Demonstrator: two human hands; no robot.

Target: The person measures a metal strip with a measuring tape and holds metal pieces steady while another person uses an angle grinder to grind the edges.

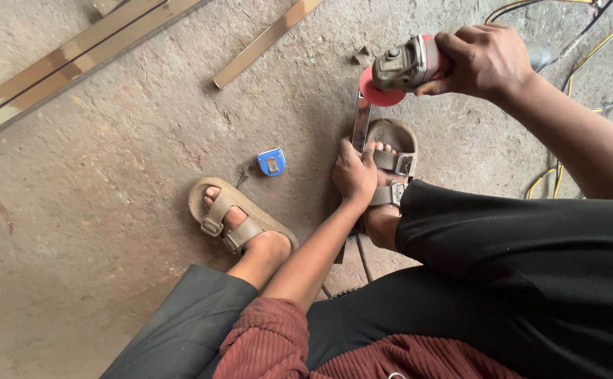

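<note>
Nearest to us: a maroon corduroy sleeve (271,337) and black trousers (517,281) fill the lower part of the view, knees bent in a squat over a concrete floor (96,182).

Left hand (353,174): reaches down between the knees, fingers closed over a narrow shiny metal strip (361,121), pressing it against the toe end of the right sandal (391,151). The strip runs from under that foot forward and away from us; its far end lies just under the grinder's disc.

Right hand (485,60): clenched around the body of an angle grinder (408,64), held above the floor at upper right. Its red disc (379,92) points down and left, at the far end of the strip; we cannot tell whether disc and metal are touching.

Outward from the hands: left foot in a tan two-strap sandal (233,217), flat on the floor, well apart from the strip. A small blue tape measure (271,162) lies on the floor between the two feet, nearer the left one. Yellow cables (601,42) trail across the floor at upper right, behind the right arm. Long brass-coloured metal bars (75,56) lie at upper left, with one shorter bar (264,42) beside them. A small dark scrap (360,54) sits on the floor just left of the grinder.
</note>
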